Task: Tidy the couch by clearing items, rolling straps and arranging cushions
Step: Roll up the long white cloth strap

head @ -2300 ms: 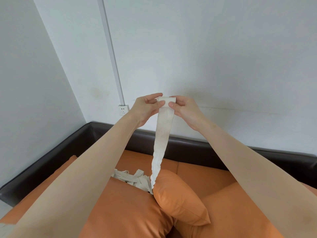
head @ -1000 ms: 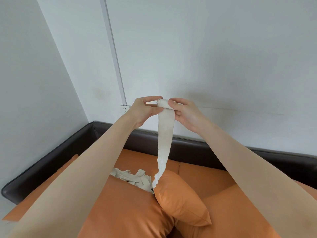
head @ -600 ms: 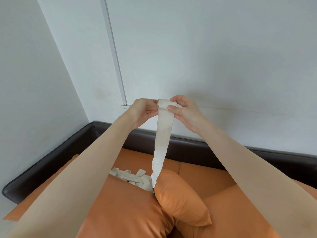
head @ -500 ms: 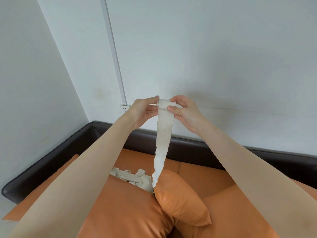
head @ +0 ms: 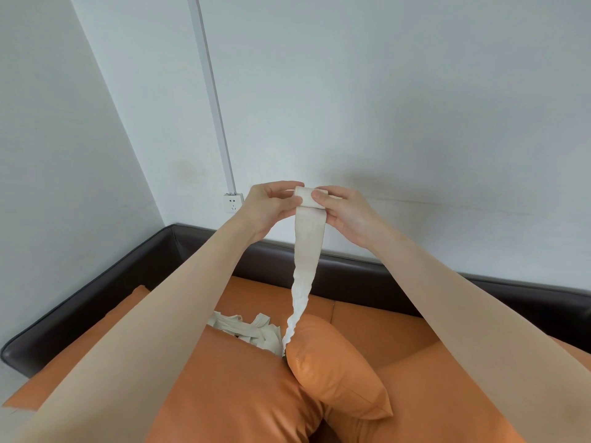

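Nearest the camera, below the grip, two bare forearms reach forward over orange leather cushions: a broad cushion (head: pixel 230 388) under the left forearm and a smaller pillow (head: pixel 335 378) lying tilted, directly beneath the held strap. Behind the broad cushion, below and a little left of the grip, a loose heap of cream strap (head: pixel 246 329) lies on the orange seat (head: pixel 377 324) of the couch.

From that heap the strap (head: pixel 307 251) rises, crinkled and narrow near the pillow, flatter and wider toward the top, up to the hands. There its upper end is wound into a small roll (head: pixel 306 197). The left hand (head: pixel 265 212) pinches the roll's left end between thumb and curled fingers; the right hand (head: pixel 348 215) grips the right end, thumb on the front of the roll, fingers wrapped behind. Both hands are held up in the air, well above the seat.

Beyond and below the grip runs the couch's dark brown back and arm (head: pixel 128 276), turning a corner at the left. Behind everything stand white walls; left of the grip a wall socket (head: pixel 232 203) sits at the foot of a white cable duct (head: pixel 212 91) that climbs the wall.
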